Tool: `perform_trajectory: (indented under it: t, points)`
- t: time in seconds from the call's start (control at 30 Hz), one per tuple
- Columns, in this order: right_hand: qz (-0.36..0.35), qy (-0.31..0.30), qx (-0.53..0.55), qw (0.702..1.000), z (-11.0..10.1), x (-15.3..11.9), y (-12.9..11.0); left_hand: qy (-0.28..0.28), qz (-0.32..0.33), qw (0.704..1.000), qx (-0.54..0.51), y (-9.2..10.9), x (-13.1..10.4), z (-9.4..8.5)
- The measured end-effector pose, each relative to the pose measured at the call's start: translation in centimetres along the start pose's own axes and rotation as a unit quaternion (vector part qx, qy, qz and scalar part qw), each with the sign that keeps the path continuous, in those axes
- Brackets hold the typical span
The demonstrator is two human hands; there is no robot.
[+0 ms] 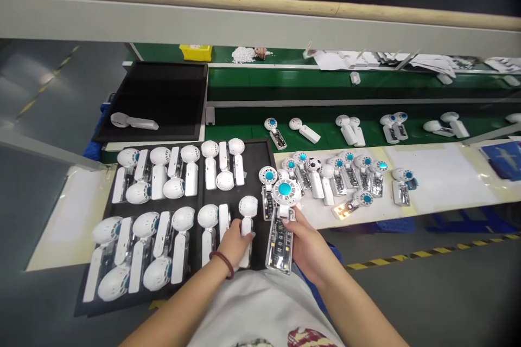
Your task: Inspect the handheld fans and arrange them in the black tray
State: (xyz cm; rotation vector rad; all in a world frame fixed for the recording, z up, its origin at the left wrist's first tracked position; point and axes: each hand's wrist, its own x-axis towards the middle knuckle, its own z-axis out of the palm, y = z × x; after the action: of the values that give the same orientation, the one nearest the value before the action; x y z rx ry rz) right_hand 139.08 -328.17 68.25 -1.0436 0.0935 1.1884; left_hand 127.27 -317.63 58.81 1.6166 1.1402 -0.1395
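My right hand (307, 246) is closed around the clear handle of a small handheld fan (280, 238), held upright in front of my body. Its round head has a bright blue centre, and circuit parts show through the handle. To its left, my left hand (234, 246) grips the handle of a white handheld fan (248, 207) at the right end of the black tray (158, 207). Rows of similar white fans lie in that tray. Another blue-centred fan (268, 175) lies just behind the one in my right hand.
More fans (340, 181) stand bunched on the pale bench at right, one with a lit handle (345, 209). Others lie along the green conveyor (248, 133). A black tray (158, 87) with one fan sits at back left. A shelf (244, 11) crosses above; another person's hand (260, 52) works beyond.
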Motion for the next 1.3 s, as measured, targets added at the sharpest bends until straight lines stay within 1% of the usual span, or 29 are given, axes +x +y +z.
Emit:
perform_trajectory:
  t: [0.07,0.17,0.33,0.4,0.5,0.6,0.67,0.7,0.73,0.77,0.8,0.83,0.87,0.93,0.97,1.0,1.03,1.07,1.1,1.17,1.23,1.27,1.3]
  points:
    - [0.0,-0.012,0.001,1.0,0.4,-0.5,-0.6,0.016,0.005,0.998,0.056,-0.1,0.3,0.2]
    - [-0.005,-0.026,0.007,1.0,1.0,-1.4,-1.7,0.031,0.021,0.994,0.105,-0.4,0.5,0.5]
    - [-0.016,-0.044,0.017,0.999,1.8,-2.8,-2.9,0.05,0.084,0.983,0.154,-1.2,0.5,1.2]
    - [-0.015,-0.049,0.02,0.998,2.1,-3.1,-3.1,0.042,0.099,0.976,0.189,-1.2,0.2,1.4]
    - [-0.011,-0.051,0.012,0.999,2.3,-3.2,-3.2,0.013,0.097,0.959,0.267,-0.7,-0.2,1.5]
    - [-0.02,-0.057,-0.057,0.997,1.3,-2.6,-3.0,0.004,0.083,0.933,0.351,-0.1,-0.4,1.2]
    - [-0.056,-0.055,-0.157,0.984,-0.1,-1.8,-2.6,0.001,0.082,0.918,0.389,0.1,-0.4,0.8]
    - [-0.075,-0.048,-0.223,0.971,-1.1,-1.2,-2.3,-0.004,0.085,0.913,0.4,0.2,-0.4,0.6]
    - [-0.092,-0.039,-0.295,0.95,-2.0,-0.6,-2.1,-0.01,0.089,0.909,0.407,0.3,-0.4,0.4]
    - [-0.11,-0.037,-0.371,0.922,-3.0,0.1,-1.8,-0.018,0.094,0.906,0.412,0.3,-0.5,0.1]
    - [-0.134,-0.046,-0.445,0.884,-3.8,0.8,-1.7,-0.026,0.1,0.905,0.414,0.3,-0.5,-0.1]
    - [-0.166,-0.073,-0.517,0.837,-4.5,1.6,-1.5,-0.032,0.105,0.904,0.414,0.3,-0.6,-0.2]
    - [-0.204,-0.112,-0.583,0.779,-5.1,2.5,-1.3,-0.037,0.111,0.903,0.413,0.2,-0.7,-0.4]
    - [-0.276,-0.213,-0.688,0.637,-5.5,4.2,-0.9,-0.04,0.123,0.904,0.407,-0.1,-0.9,-0.7]
    - [-0.297,-0.261,-0.719,0.571,-5.5,5.0,-0.6,-0.04,0.128,0.906,0.402,-0.3,-1.0,-0.9]
    - [-0.308,-0.304,-0.738,0.518,-5.4,5.8,-0.1,-0.039,0.133,0.908,0.395,-0.5,-1.1,-1.1]
    - [-0.312,-0.341,-0.745,0.48,-5.3,6.6,0.4,-0.038,0.137,0.911,0.387,-0.8,-1.1,-1.3]
    - [-0.314,-0.372,-0.744,0.458,-5.1,7.3,0.9,-0.035,0.141,0.915,0.377,-0.9,-1.2,-1.7]
    - [-0.313,-0.396,-0.739,0.446,-5.0,7.9,1.5,-0.03,0.144,0.919,0.366,-1.1,-1.2,-2.0]
    - [-0.308,-0.424,-0.731,0.436,-5.1,8.7,2.5,-0.016,0.149,0.926,0.345,-1.1,-1.3,-2.8]
    - [-0.303,-0.426,-0.731,0.439,-5.6,9.0,2.9,0.001,0.154,0.933,0.324,-0.8,-1.2,-3.4]
    - [-0.301,-0.413,-0.733,0.448,-5.8,9.1,2.9,0.009,0.157,0.936,0.314,-0.5,-1.1,-3.6]
    - [-0.297,-0.379,-0.741,0.467,-6.0,9.3,2.8,0.016,0.161,0.939,0.303,-0.1,-1.0,-3.8]
